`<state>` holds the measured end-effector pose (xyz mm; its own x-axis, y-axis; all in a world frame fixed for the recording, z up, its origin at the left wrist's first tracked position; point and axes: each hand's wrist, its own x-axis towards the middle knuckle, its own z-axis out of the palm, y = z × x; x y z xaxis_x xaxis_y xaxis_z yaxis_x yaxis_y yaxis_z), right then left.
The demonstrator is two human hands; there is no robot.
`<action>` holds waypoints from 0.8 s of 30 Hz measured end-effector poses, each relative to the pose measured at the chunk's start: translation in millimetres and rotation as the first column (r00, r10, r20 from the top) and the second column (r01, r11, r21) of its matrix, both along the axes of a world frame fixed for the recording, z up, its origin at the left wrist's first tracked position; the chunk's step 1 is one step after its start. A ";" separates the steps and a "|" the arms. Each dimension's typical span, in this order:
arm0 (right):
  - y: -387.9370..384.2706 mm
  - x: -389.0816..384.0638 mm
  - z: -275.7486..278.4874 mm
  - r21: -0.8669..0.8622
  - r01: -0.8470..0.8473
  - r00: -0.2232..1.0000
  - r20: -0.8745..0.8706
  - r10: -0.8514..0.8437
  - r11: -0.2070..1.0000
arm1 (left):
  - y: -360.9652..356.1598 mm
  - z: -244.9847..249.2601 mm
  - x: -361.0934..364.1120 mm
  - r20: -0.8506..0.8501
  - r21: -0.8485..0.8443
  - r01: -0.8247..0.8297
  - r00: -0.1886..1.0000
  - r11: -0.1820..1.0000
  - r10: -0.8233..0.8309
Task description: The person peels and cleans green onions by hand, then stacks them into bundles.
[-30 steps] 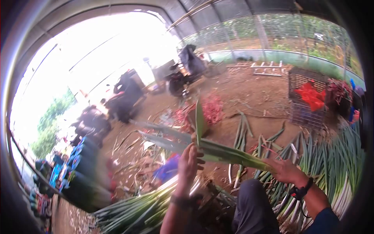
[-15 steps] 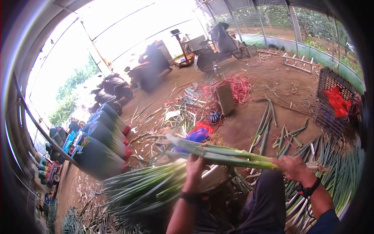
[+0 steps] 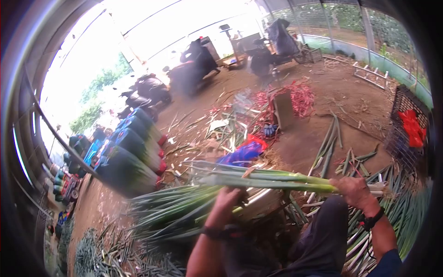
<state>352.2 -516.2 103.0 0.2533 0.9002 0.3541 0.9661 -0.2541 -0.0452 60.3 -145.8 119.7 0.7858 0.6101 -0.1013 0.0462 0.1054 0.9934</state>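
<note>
**Tunnel shed, earth floor: one onion stalk held crosswise**

Dirt floor (image 3: pixel 300 138), littered with trimmings. Item: green onion stalk (image 3: pixel 277 181), level above the lap, between both hands. Right hand (image 3: pixel 355 191) is clenched on the root end. Left hand (image 3: pixel 228 197) is under the leaf end, blurred, grip unreadable. Risk, as judged: limp leaves may kink or tear, or slip into the loose onion pile (image 3: pixel 175 212) beneath. Around: wrapped bundles (image 3: pixel 134 154) left, wire crate (image 3: pixel 406 134) right, scooters (image 3: pixel 194 62) far. Raised knee (image 3: pixel 323 231) crowds the hands.

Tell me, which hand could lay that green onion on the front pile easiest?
Probably the left hand: it grips the green onion right above the pile; the right hand holds its root end farther off.
</note>
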 end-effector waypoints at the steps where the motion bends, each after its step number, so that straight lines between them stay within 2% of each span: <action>1: 2.7 5.9 -2.6 0.094 -0.055 0.998 -0.032 0.059 0.994 | 8.5 15.5 -25.1 -0.056 0.040 -0.040 0.998 0.998 0.042; 2: 5.3 10.8 -5.5 0.152 -0.079 0.996 -0.021 0.083 0.985 | 23.0 26.8 -56.7 -0.097 0.085 -0.114 0.988 0.990 0.122; 3: 9.1 9.0 -1.7 0.172 -0.089 0.996 -0.005 0.091 0.981 | 42.3 31.2 -97.2 -0.068 0.127 -0.257 0.961 0.958 0.267; 5: 17.5 10.8 2.4 0.164 -0.087 0.996 0.009 0.086 0.983 | 83.1 69.7 -213.0 -0.148 0.477 -0.407 0.837 0.779 0.527; 6: 18.7 13.5 -1.7 0.132 -0.062 0.998 0.007 0.061 0.989 | 106.1 75.6 -293.0 0.155 0.386 -0.668 0.727 0.637 0.669; 7: 22.5 17.6 -4.7 0.100 -0.066 0.997 -0.018 0.068 0.993 | 131.7 78.9 -375.2 0.438 0.269 -0.842 0.540 0.468 0.719; 8: 32.9 17.6 -5.7 0.105 -0.082 0.996 -0.020 0.085 0.991 | 144.9 78.5 -468.1 0.514 0.030 -0.961 0.250 0.274 0.821; 9: 39.7 18.5 -5.9 0.138 -0.102 0.994 -0.034 0.108 0.985 | 131.6 85.1 -522.1 0.484 -0.122 -0.981 0.072 0.149 0.872; 11: 48.2 15.6 -1.3 0.177 -0.122 0.992 -0.011 0.126 0.977 | 81.0 87.9 -513.8 0.374 0.072 -0.992 0.124 0.105 0.919; 12: 58.8 11.6 9.0 0.199 -0.151 0.986 -0.037 0.161 0.968 | 47.6 96.0 -468.0 0.253 0.203 -0.966 0.209 0.159 0.945; 13: 69.6 10.7 16.9 0.175 -0.186 0.982 0.017 0.186 0.967 | 48.9 77.3 -461.8 0.166 0.351 -0.872 0.418 0.342 0.893; 14: 81.6 9.0 23.6 0.151 -0.217 0.976 0.066 0.209 0.964 | 21.2 82.3 -387.5 0.156 0.481 -0.809 0.458 0.338 0.875; 15: 96.9 5.5 31.0 0.168 -0.260 0.964 0.099 0.246 0.951 | 25.9 62.5 -364.7 0.132 0.578 -0.714 0.561 0.396 0.817; 16: 114.1 1.8 37.3 0.183 -0.301 0.951 0.131 0.280 0.936 | 12.2 63.5 -310.7 0.127 0.814 -0.501 0.648 0.295 0.751; 17: 130.8 -1.0 40.5 0.182 -0.351 0.932 0.162 0.324 0.918 | -9.4 92.3 -251.0 0.057 0.998 -0.018 0.767 -0.067 0.639; 19: 160.4 -15.5 46.2 0.202 -0.446 0.883 0.261 0.391 0.872 | -37.4 118.0 -155.4 -0.184 0.950 0.287 0.832 -0.123 0.523; 20: 178.2 -24.5 51.0 0.226 -0.498 0.848 0.328 0.416 0.837 | -39.1 115.7 -125.5 -0.266 0.927 0.357 0.841 -0.113 0.472; 22: 207.7 -41.9 46.5 0.318 -0.575 0.817 0.263 0.513 0.754 | -26.2 103.1 -88.1 -0.335 0.910 0.400 0.865 -0.111 0.372; 24: 231.0 -59.1 39.8 0.375 -0.628 0.778 0.284 0.560 0.682 | -6.3 92.3 -76.7 -0.337 0.918 0.391 0.857 -0.065 0.388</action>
<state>293.1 -285.1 142.8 -0.3623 0.5892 0.7222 0.9105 0.3894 0.1390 -16.4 -152.1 212.0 0.8784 0.3584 0.3160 0.4132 -0.9020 -0.1254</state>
